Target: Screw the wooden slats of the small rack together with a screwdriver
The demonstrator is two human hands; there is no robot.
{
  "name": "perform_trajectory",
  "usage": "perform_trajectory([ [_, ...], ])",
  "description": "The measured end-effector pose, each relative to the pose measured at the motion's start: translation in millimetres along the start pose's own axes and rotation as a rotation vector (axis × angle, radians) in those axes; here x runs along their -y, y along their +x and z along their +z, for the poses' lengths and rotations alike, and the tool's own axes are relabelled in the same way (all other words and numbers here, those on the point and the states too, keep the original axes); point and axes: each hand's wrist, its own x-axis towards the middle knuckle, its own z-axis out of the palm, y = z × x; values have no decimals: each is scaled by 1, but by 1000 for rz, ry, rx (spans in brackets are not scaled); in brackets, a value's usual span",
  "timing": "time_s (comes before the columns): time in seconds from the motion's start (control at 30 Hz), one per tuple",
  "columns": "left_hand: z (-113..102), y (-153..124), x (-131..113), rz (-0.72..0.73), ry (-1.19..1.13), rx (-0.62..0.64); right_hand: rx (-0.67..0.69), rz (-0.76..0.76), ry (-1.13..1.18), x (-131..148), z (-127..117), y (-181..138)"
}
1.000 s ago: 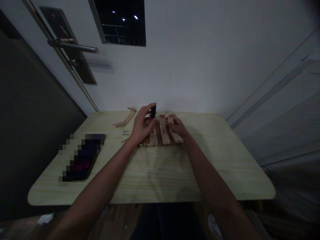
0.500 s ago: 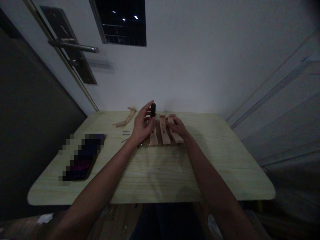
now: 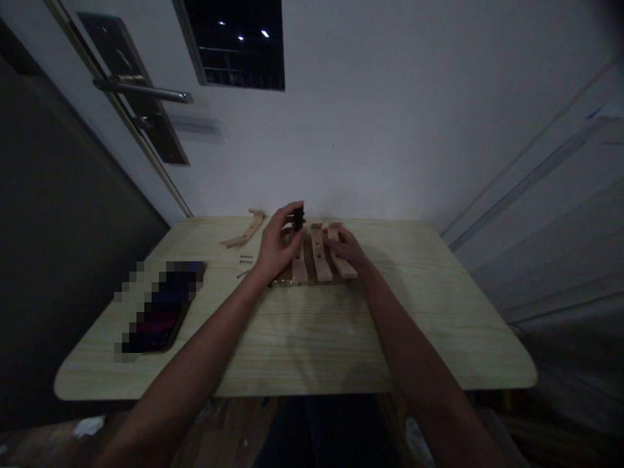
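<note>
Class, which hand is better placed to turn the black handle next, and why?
Probably the left hand: it holds the upright black handle, while the right hand is apart from it, touching the rightmost wooden piece.

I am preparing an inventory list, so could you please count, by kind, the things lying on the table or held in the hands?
Pale wooden curved pieces with holes: 4
Thin grey metal fasteners: 3
Black rod-shaped handle: 1
Flat brown base: 1
Dark rectangular phone: 1
Total visible: 10
</note>
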Motion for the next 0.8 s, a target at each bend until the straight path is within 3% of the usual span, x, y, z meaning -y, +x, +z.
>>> perform_trajectory([
  [0.43,1,-1,3,-15,-67,47,5,36,50,-4,0,2],
  [0.8,2,0,2,-12,-84,-10,-13,4,15,-2,0,1],
])
